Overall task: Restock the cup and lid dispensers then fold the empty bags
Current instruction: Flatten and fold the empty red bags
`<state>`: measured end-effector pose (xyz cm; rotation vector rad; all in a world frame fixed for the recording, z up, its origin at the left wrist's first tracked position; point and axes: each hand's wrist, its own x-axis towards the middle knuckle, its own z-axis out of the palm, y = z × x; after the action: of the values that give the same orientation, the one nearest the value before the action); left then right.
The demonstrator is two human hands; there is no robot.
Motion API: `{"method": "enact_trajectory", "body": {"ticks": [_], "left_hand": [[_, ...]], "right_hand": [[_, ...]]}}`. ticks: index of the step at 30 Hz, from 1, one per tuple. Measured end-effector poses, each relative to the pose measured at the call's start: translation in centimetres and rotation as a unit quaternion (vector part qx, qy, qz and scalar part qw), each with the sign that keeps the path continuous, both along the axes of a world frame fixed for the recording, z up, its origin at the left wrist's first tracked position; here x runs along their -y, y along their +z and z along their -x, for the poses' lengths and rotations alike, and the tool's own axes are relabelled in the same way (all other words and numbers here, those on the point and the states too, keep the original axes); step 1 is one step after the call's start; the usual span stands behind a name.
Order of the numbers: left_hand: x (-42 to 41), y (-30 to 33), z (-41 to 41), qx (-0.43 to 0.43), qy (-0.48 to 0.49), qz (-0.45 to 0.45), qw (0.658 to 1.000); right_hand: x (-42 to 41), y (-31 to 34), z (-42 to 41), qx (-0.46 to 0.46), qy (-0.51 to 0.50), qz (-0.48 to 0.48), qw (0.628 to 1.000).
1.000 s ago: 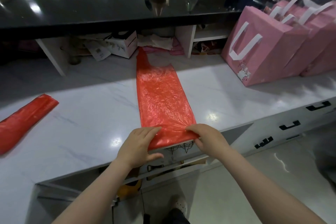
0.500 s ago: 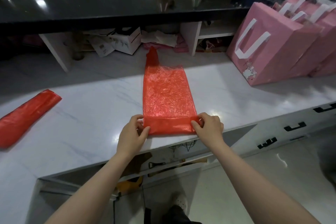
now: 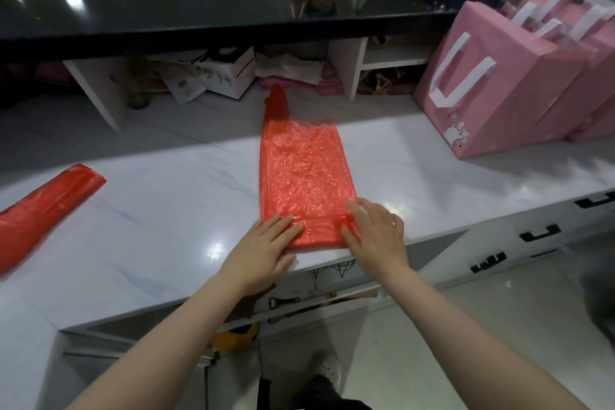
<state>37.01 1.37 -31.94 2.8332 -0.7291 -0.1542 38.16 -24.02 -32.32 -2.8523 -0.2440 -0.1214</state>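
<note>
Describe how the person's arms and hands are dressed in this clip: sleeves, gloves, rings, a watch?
Both forearms are bare as far as the frame shows, with no sleeve edge in view. The left hand and right hand wear no gloves. No watch or bracelet shows at either wrist. A small glint on one finger of the right hand could be a ring, but it is too small to tell.
</note>
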Motion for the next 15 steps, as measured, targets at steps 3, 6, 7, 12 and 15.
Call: {"method": "enact_trajectory", "body": {"ticks": [3, 6, 7, 12, 15], "left_hand": [[-0.1, -0.4, 0.1, -0.007, -0.012, -0.021, 1.0], [-0.3, -0.5, 0.2, 0.0, -0.025, -0.047, 0.999], [-0.3, -0.6, 0.3, -0.002, -0.031, -0.041, 0.999], [-1.1, -0.2, 1.1, 0.0, -0.016, 0.098, 0.995], [-1.4, 0.1, 1.0, -0.014, 0.011, 0.148, 0.989]], "right_hand": [[1.0, -1.0, 1.0, -0.068, 0.129, 0.093, 0.985], [1.7, -1.2, 1.4, -0.045, 0.15, 0.068, 0.985], [1.9, -1.0, 1.6, -0.023, 0.153, 0.042, 0.987], [3.3, -0.5, 2.6, 0.017, 0.112, -0.089, 0.99], [3.6, -0.2, 1.9, 0.01, 0.082, -0.118, 0.99]]}}
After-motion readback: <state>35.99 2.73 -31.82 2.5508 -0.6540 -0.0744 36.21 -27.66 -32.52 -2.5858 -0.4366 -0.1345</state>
